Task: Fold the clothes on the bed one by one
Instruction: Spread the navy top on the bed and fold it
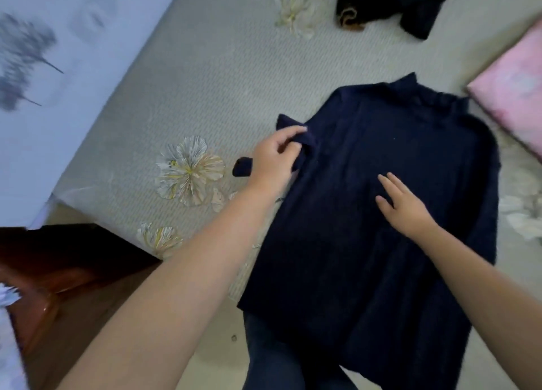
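Navy top lies flat on bed, centre-right of frame, collar toward upper right. Left hand pinches sleeve, drawing it inward; right hand rests on chest panel, fingers straight. Risk: loose pinch drops sleeve, or pull drags body askew, creasing fold. Dark garment waits at top edge.

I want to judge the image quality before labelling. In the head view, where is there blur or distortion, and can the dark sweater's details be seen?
Head view: the wall at upper left is smeared by motion blur; wide-angle lens tilts and bends the bed edge; the navy sweater is so dark its knit barely shows; left hand and right hand are fairly sharp.
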A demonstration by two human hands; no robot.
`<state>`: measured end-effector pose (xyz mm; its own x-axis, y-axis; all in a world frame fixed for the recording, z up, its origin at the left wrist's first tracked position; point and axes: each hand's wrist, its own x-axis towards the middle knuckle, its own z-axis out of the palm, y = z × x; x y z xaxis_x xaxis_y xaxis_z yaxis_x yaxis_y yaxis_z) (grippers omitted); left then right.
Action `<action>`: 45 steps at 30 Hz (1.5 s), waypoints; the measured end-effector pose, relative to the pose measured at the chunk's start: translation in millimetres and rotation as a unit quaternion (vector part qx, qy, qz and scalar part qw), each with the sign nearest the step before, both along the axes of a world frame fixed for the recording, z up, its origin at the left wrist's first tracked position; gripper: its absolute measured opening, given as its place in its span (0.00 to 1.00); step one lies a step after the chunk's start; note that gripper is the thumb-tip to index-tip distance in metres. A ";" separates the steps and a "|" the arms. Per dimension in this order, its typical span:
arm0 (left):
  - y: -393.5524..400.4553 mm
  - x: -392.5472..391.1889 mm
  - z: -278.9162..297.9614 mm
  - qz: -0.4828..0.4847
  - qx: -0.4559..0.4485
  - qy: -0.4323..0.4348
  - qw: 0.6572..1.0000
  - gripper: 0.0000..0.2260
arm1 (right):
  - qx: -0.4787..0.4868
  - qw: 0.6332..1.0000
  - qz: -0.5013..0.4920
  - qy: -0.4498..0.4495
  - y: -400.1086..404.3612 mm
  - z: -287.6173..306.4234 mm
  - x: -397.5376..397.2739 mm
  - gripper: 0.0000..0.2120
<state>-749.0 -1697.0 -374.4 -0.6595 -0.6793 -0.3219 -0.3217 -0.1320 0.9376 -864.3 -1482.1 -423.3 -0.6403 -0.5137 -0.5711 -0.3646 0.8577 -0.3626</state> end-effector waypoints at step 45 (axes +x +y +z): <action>-6.9 -171.7 -66.5 -0.516 -0.234 -0.172 0.806 0.09 | 0.200 0.958 -0.199 0.050 136.0 -19.4 -129.3 0.25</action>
<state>-920.6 -1703.9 -440.9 -0.8777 0.0737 -0.4736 -0.2851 0.7140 0.6395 -993.5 -1346.1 -442.7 -0.8017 0.0295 -0.5970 0.0049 0.9991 0.0428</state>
